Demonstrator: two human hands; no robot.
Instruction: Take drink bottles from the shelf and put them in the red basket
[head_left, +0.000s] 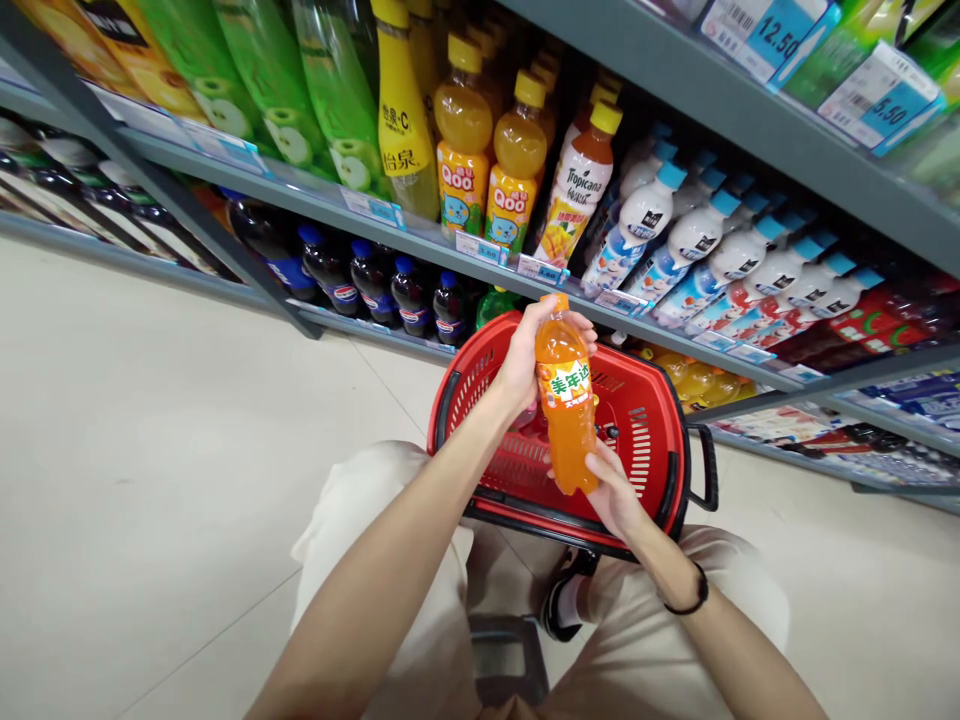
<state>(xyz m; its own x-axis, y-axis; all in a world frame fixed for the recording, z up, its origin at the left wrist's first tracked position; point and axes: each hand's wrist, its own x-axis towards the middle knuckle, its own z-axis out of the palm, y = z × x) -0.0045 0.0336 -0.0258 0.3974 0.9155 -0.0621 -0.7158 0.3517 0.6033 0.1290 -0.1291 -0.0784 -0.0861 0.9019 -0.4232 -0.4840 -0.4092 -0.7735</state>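
Shelving (660,70) is running across beyond both hands, bottled drinks (459,190) lining it. Red basket (664,410) is sitting right below them. Left hand (519,360) is gripping the upper end, right hand (616,492) the base; both are clamping one orange soda bottle (570,440) above the basket. My read on the step: handling and probably checking it, since its label (568,385) is facing up between the hands. Lowering it would be calling for a firm left grip near the cap (556,303), right fingers clearing the base.
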